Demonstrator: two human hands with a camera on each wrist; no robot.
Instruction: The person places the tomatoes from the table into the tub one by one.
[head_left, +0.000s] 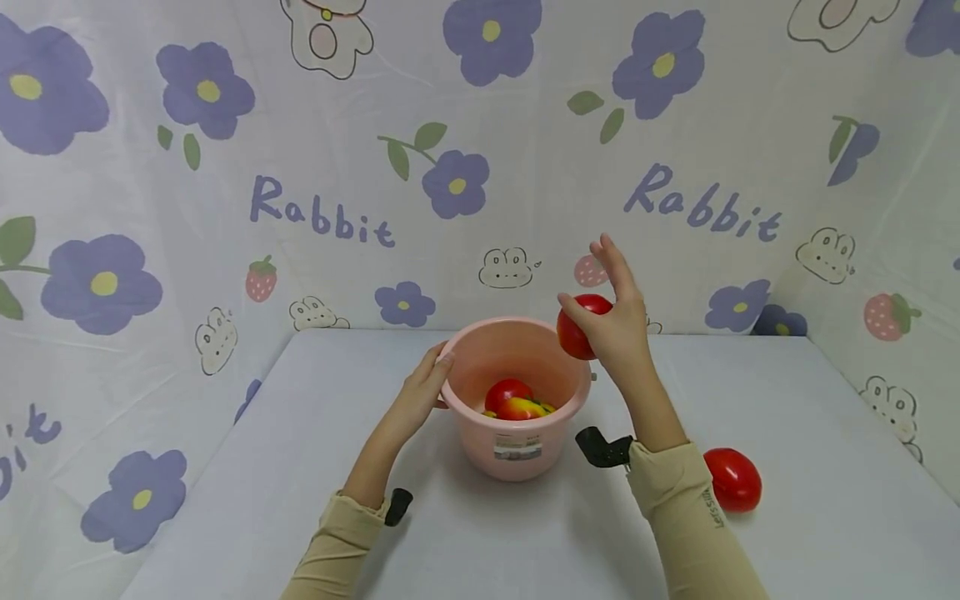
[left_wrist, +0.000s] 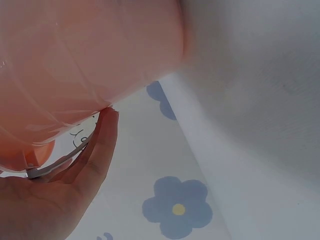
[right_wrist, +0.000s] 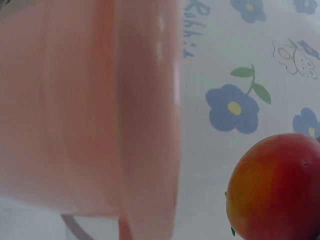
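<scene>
A pink bucket (head_left: 517,454) stands upright on the table, a label on its front. At its left side my left hand (head_left: 411,402) grips the rim; in the left wrist view this hand (left_wrist: 82,185) lies against the outer wall by the handle (left_wrist: 62,159). My right hand (head_left: 621,329) pinches a red round fruit (head_left: 573,332) above the bucket's right rim, some fingers raised. This fruit (right_wrist: 277,187) shows a yellow-orange patch in the right wrist view. Inside the bucket are a red fruit (head_left: 507,392) and a red-and-yellow one (head_left: 521,409), partly hidden by the front wall.
Another shiny red fruit (head_left: 737,481) lies on the white table (head_left: 810,417), right of my right sleeve, which covers part of it. A white cloth (head_left: 540,208) printed with flowers and rabbits hangs behind and at both sides.
</scene>
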